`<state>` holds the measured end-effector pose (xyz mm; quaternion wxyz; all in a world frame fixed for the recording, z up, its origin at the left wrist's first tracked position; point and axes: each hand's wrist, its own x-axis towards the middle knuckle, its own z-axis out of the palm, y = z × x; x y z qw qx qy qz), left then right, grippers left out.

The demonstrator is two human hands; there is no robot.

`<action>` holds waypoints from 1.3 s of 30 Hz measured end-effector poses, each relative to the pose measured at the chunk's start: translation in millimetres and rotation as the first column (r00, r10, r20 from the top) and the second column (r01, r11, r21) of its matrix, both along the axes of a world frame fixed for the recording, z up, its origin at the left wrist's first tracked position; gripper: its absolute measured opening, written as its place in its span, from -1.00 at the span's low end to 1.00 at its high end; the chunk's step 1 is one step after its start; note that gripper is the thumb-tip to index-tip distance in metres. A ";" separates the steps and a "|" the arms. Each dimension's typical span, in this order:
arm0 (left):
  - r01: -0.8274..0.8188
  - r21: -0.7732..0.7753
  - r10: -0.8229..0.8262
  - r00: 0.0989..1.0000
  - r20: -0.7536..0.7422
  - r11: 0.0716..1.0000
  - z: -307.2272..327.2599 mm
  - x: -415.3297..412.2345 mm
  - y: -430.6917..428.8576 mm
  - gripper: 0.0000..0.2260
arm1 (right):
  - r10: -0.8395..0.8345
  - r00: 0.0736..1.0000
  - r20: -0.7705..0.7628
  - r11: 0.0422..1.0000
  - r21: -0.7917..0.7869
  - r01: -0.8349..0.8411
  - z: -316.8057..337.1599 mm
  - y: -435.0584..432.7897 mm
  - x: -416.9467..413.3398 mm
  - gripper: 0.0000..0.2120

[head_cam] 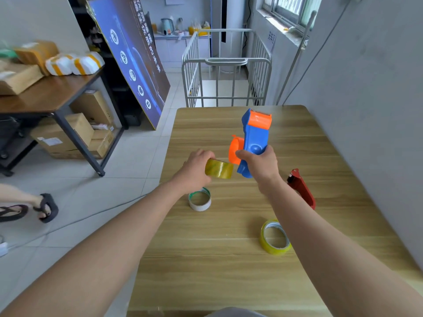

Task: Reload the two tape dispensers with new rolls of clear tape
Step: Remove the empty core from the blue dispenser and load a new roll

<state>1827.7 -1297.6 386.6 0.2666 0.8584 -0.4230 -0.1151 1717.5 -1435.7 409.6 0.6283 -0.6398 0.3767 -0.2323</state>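
I observe both hands raised above the wooden worktop (pixel 229 271), near its middle.

Left hand (pixel 195 171): fingers curled, gripping a roll of clear tape (pixel 219 169). The roll has a yellowish tint and is off the surface. Its right edge sits just beside the dispenser's orange hub (pixel 235 149). I cannot tell whether roll and hub touch.

Right hand (pixel 259 167): closed around the lower body of the blue tape dispenser (pixel 255 133), thumb across its near face. The dispenser is upright, its orange cutter end topmost, and the hub projects to the left, toward the roll.

On the worktop:
- An empty cardboard core (pixel 199 199), white outside, stands on its edge-ring directly below the left wrist.
- A second roll of clear tape (pixel 274 237) lies beside the right forearm, toward the near right, partly tilted.
- A red tape dispenser (pixel 301 188) lies past the right wrist, near the wall side, untouched by either hand.

Surroundings: a white metal cage trolley (pixel 226 65) stands beyond the far edge of the worktop. A blue poster board (pixel 132 60) leans at the left. A second worktop (pixel 45 92) carries wrapped parcels, with cardboard boxes (pixel 68 133) beneath it. Another person's sandalled feet (pixel 27 209) show at the left edge.
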 end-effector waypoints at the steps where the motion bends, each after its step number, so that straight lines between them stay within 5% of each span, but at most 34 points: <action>1: 0.020 -0.015 -0.020 0.999 0.032 1.000 1.5 0.8 0.4 -0.58 | 0.013 1.000 0.002 1.000 -0.003 -0.013 0.3 0.3 0.5 -0.62; 6: 0.020 -0.113 -0.011 0.997 0.079 0.993 4.6 -1.1 0.5 -0.47 | 0.066 0.997 0.030 0.998 -0.008 -0.066 2.3 2.3 2.6 -0.64; 16: -0.284 -0.396 0.157 0.933 -0.323 0.873 12.7 0.5 -17.9 -0.53 | 0.150 0.987 0.062 0.987 0.051 -0.153 -1.1 8.2 6.4 -0.71; 23: -0.443 -0.381 -0.082 0.560 -0.824 0.812 29.7 1.4 -13.4 -0.54 | 0.214 0.976 0.027 0.973 0.077 -0.215 -7.2 16.4 7.3 -0.65; 27: -0.529 -0.312 0.119 0.630 -0.768 0.789 25.6 0.5 -17.1 -0.37 | 0.205 0.978 0.030 0.975 0.081 -0.207 -9.6 15.6 6.1 -0.70; 30: -0.642 -0.243 0.203 0.539 -0.818 0.727 26.2 -1.3 -21.3 -0.27 | 0.182 0.982 0.043 0.980 0.072 -0.185 -10.7 16.5 5.3 -0.70; 34: -0.802 -0.101 0.113 0.206 -0.972 0.589 34.4 -3.7 -21.2 -0.60 | 0.176 0.983 0.061 0.980 0.082 -0.180 -10.6 15.5 2.6 -0.69; 37: -0.798 -0.091 0.100 0.187 -0.977 0.596 35.5 -5.3 -19.0 -0.82 | 0.181 0.983 0.038 0.980 0.078 -0.184 -10.5 14.6 0.7 -0.68; 39: -0.779 -0.110 0.123 0.233 -0.965 0.617 36.5 -6.7 -18.2 -0.78 | 0.177 0.984 0.015 0.982 0.069 -0.177 -10.5 14.1 0.4 -0.67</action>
